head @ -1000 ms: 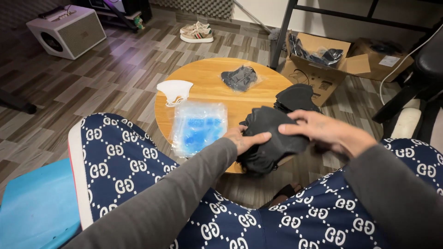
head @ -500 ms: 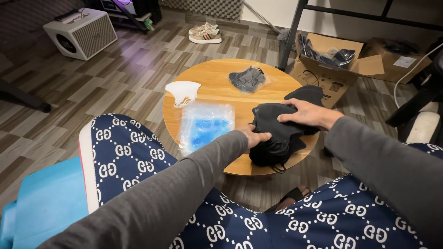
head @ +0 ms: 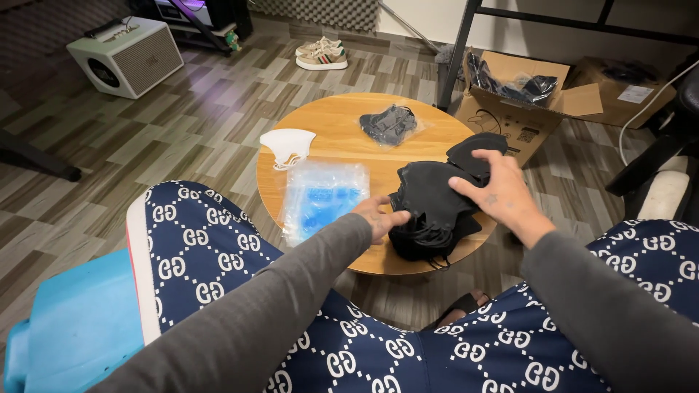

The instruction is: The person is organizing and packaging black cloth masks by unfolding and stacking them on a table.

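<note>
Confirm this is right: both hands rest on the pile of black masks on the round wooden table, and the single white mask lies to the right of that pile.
Not quite. The head view shows the white mask left of the pile of black masks, beyond the clear plastic bags. The left hand and right hand do rest on the pile, on the round wooden table.

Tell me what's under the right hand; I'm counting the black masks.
The right hand rests on a stack of black masks on the round table. How many lie underneath is hidden by the top ones.
</note>
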